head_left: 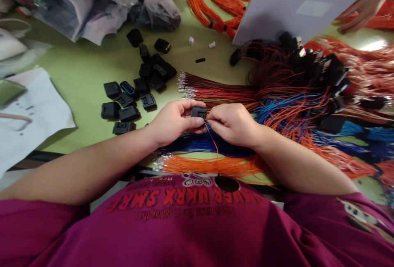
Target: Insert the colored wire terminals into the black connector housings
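Between the fingers and thumb of my left hand [177, 121] is a black connector housing [199, 112]. A blue and an orange wire [214, 141] hang from its lower side. Right beside it, my right hand [232, 123] is pinched close against the housing's wire side, apparently on a thin wire whose end the fingers hide. Under and behind both hands lie bundles of cut wires: dark red wires [221, 90] with metal terminals at their left ends, blue wires [191, 144], and orange wires [209, 164] nearest my body.
Loose black connector housings [129, 113] lie left of my hands. Two small white pieces and a black strip [200, 60] lie farther back. Plastic bags [156, 12] fill the back left; a white board [277, 8] stands back right by finished wire bundles. Another person's hand [363, 10] shows beyond it.
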{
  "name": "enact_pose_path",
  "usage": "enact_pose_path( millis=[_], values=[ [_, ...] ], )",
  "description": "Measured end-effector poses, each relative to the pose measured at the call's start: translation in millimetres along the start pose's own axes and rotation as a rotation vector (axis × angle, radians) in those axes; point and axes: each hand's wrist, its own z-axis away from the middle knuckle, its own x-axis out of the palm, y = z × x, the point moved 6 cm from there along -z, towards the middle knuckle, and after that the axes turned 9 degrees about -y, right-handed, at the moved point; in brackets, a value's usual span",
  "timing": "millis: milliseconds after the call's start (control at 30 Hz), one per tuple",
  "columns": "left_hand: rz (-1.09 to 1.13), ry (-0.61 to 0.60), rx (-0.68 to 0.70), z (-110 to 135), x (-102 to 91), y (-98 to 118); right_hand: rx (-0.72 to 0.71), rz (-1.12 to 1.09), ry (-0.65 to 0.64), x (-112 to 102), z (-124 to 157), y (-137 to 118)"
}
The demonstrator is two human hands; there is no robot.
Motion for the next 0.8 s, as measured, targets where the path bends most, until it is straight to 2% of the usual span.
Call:
enact_pose_path(
  millis=[133, 300, 467, 600, 800],
  values=[
    [-0.057, 0.018, -0.006, -0.7, -0.1, 0.1, -0.017, -0.019, -0.015, 0.7, -0.5, -0.1],
    [-0.044, -0.002, 0.047, -4.0, -3.2, -0.8, 0.089, -0.069, -0.002, -2.7, -0.5, 5.7],
    [-0.079, 0.014, 0.046, -4.1, -4.2, 0.3, 0.025, -0.021, 0.028, 0.3, -0.6, 2.9],
    [-0.112, 0.026, 0.044, -3.5, -5.0, 1.1, 0.044, -0.075, 0.054, -1.7, 0.2, 5.5],
    [-0.106, 0.033, 0.032, -3.6, -2.3, 1.3, 0.04, -0.049, 0.013, 2.4, -1.3, 4.9]
  ],
)
